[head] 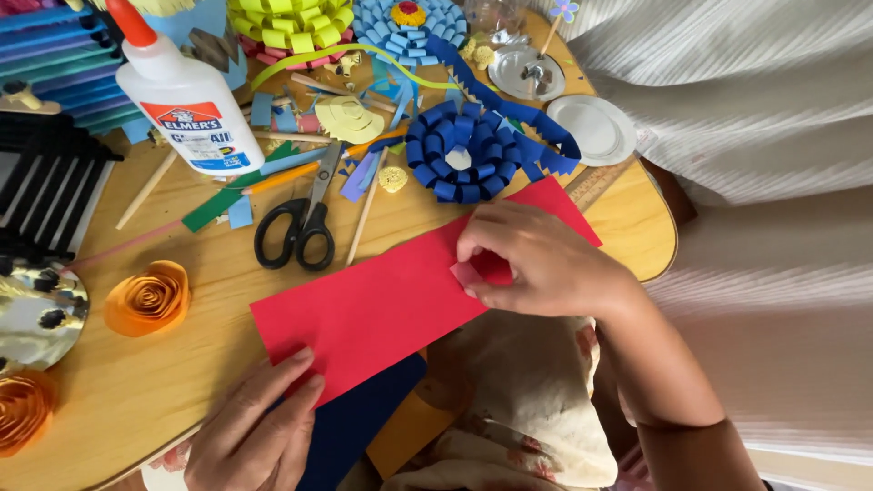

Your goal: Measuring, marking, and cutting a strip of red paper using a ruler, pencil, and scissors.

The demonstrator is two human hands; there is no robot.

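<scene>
The red paper strip [391, 300] lies slantwise across the near edge of the wooden surface [136, 391], its near end overhanging toward the lap. The left hand [259, 427] lies flat on the lower left corner, fingers pressed together and stretched out, pinning the sheet down. The right hand [536, 259] sits up at the far end, its fingers [477, 245] curled and pinching a small turned-up flap of the red paper's edge between thumb and forefinger — it looks like a first fold or the start of a roll, though the flap is small and half hidden under the fingertips, so that is hard to call.

So the step in hand reads as starting a fold at the strip's right end. The next move calls for the left hand to keep the sheet from sliding while the right presses the flap down evenly, keeping the edge square.

Around them: black-handled scissors [300, 227] just beyond the strip, a glue bottle [182, 95] further back, a blue looped paper flower [459, 150], an orange rolled rose [150, 295] to the left, and dark blue paper [359, 423] tucked beneath the red.
</scene>
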